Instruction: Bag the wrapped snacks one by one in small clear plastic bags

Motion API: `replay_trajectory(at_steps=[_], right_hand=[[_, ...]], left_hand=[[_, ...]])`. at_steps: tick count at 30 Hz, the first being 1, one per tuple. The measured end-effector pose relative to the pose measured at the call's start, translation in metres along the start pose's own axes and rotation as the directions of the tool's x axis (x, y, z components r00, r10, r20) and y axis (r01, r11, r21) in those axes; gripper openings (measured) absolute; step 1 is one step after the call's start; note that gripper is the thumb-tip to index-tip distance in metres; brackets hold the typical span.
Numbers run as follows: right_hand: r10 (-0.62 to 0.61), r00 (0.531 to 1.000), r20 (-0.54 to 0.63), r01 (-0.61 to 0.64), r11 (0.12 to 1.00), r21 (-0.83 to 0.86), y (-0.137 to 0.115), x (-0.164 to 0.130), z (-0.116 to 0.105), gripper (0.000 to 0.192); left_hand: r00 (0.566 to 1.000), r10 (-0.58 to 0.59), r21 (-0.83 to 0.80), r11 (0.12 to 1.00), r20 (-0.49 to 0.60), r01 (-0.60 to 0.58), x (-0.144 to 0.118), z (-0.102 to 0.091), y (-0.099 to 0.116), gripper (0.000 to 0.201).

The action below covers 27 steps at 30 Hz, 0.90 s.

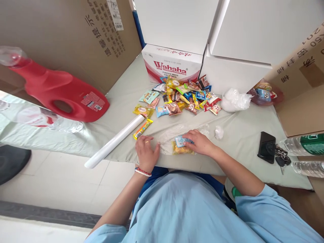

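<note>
While the left hand lay flat, fingers together, on the clear plastic bag at the table's near edge, the right hand pressed snack packets inside it, fingers loosely curled.
</note>
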State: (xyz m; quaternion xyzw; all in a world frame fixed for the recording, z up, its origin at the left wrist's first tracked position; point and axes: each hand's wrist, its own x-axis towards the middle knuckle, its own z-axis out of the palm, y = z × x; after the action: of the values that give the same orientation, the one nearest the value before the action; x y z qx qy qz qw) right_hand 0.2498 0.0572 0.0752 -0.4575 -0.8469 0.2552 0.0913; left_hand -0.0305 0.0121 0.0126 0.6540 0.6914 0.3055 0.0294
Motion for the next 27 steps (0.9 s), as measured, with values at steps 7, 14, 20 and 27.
replay_trajectory(at_steps=[7,14,20,27], right_hand=[[0.183,0.980,0.083,-0.192,0.973,0.125,0.014,0.013,0.018,0.023],[0.142,0.974,0.178,-0.193,0.929,0.314,0.011,0.012,0.017,0.016],[0.210,0.974,0.086,-0.219,0.971,0.100,0.013,0.015,0.008,0.012],[0.193,0.944,0.267,-0.293,0.862,0.413,0.016,0.018,0.010,0.011]], left_hand=[[0.914,0.403,-0.161,0.906,0.053,-0.391,-0.043,-0.017,0.024,0.033],[0.851,0.464,-0.146,0.885,0.246,-0.441,-0.023,0.011,0.067,0.039],[0.871,0.444,-0.108,0.896,0.209,-0.431,-0.018,0.016,0.065,0.035],[0.819,0.529,-0.180,0.848,0.221,-0.499,-0.031,0.027,0.062,0.044]])
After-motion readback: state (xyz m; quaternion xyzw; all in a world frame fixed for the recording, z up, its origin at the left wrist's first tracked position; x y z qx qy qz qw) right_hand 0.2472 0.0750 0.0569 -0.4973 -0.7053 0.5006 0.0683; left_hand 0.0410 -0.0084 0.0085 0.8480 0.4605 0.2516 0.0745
